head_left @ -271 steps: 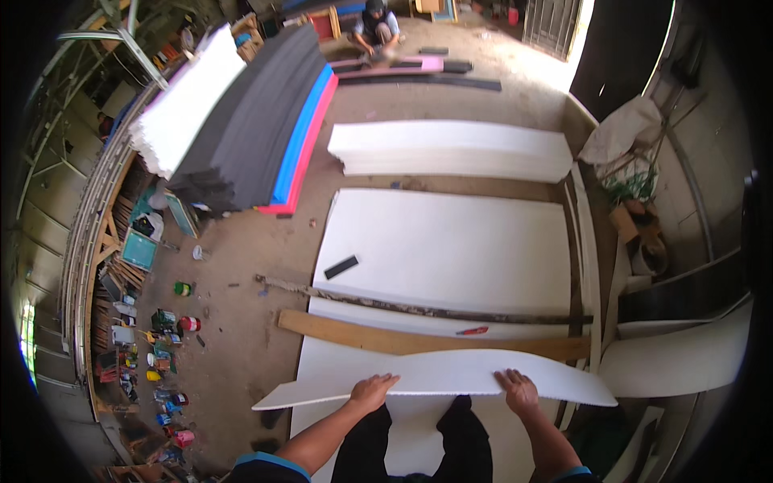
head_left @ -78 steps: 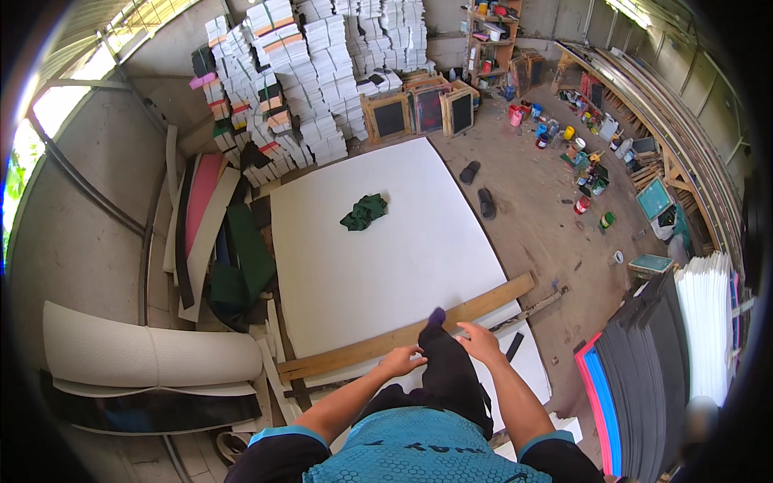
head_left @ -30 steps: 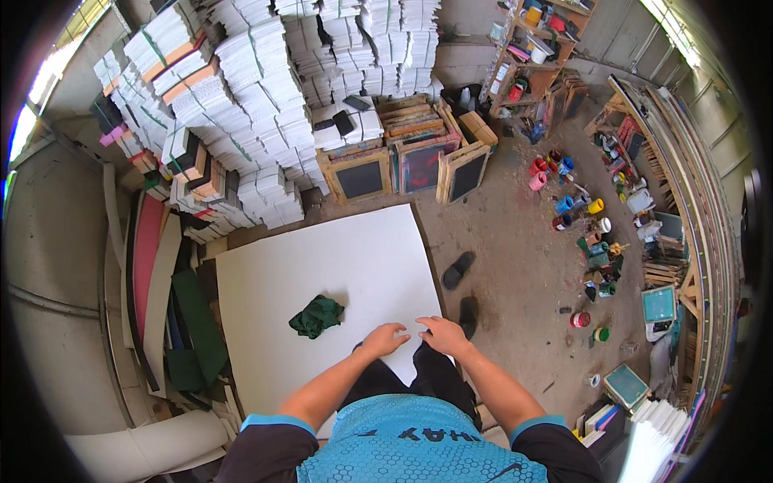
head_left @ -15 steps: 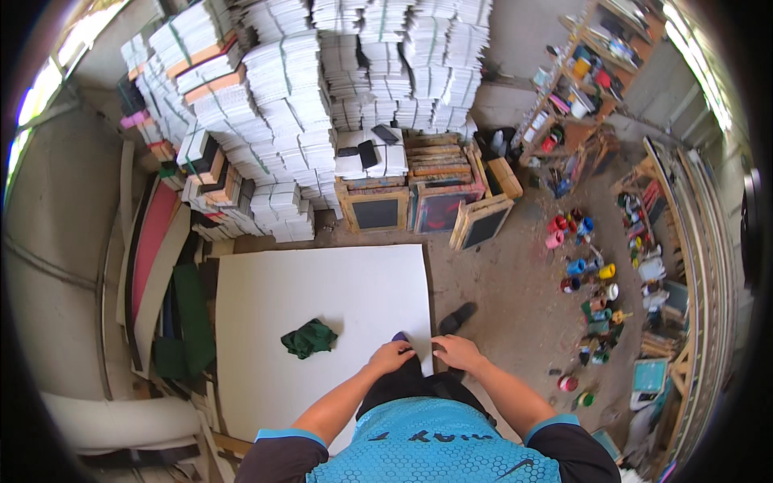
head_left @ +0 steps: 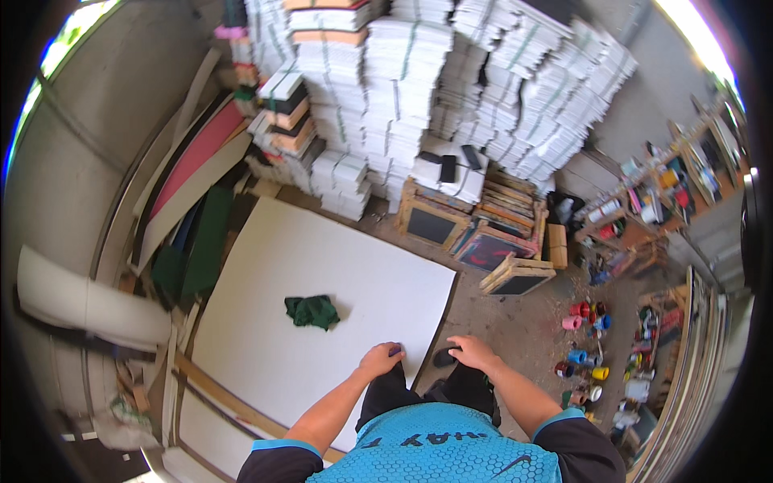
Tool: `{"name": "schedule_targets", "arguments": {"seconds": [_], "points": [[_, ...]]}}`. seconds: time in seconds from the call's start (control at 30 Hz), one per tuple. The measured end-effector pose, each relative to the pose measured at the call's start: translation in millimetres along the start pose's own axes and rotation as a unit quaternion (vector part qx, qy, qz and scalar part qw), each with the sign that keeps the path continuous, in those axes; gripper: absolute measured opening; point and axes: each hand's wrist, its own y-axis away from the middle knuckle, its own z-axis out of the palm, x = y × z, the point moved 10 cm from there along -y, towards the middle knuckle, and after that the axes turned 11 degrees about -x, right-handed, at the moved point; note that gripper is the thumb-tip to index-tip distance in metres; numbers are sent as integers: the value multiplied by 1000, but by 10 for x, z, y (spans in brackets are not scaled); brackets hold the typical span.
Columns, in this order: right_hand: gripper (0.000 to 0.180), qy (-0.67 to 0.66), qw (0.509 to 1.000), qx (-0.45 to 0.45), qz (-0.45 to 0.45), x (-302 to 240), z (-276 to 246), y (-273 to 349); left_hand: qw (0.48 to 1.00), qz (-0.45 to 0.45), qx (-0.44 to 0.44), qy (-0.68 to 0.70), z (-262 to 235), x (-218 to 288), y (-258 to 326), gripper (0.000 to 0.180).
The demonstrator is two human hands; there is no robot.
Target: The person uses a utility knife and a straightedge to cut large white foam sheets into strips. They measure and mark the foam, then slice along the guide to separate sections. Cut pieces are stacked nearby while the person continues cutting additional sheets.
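Note:
A large white sheet (head_left: 266, 266) lies flat in front of me. On it is a crumpled dark green cloth (head_left: 312, 312), ahead and to the left of my hands. Over the sheet's right part, my left hand (head_left: 380, 361) is closed around a small purple thing (head_left: 394, 350) whose kind I cannot make out. My right hand (head_left: 475, 354) hangs to the right, past the sheet's edge, with its fingers loosely bent and apart and nothing seen in them. A dark shoe (head_left: 444, 357) shows on the floor between my hands.
Tall strapped stacks of white sheets (head_left: 403, 88) rise at the back. Wooden-framed screens (head_left: 515, 274) lean before them. Paint pots (head_left: 577, 355) stand on the floor at right, near a cluttered shelf (head_left: 644, 205). A white roll (head_left: 88, 302) and leaning boards (head_left: 197, 169) line the left.
My view has turned left, so the sheet now looks slanted and the stacks sit further right. The purple thing shows closer within my left hand. The green cloth stays on the sheet.

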Motion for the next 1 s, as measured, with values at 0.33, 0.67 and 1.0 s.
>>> {"name": "schedule_targets", "arguments": {"seconds": [0.33,0.67,1.0], "points": [[46,148,973,-129,-121,-240,-181,-741,965,-87,192,156,551,-234,274,52],[46,242,898,-245,-274,-314,180,-1045,865,-162,323,347,1804,209,465,49],[45,267,863,-319,-286,-161,684,-914,845,-209,315,378,2258,473,348,50]]}}
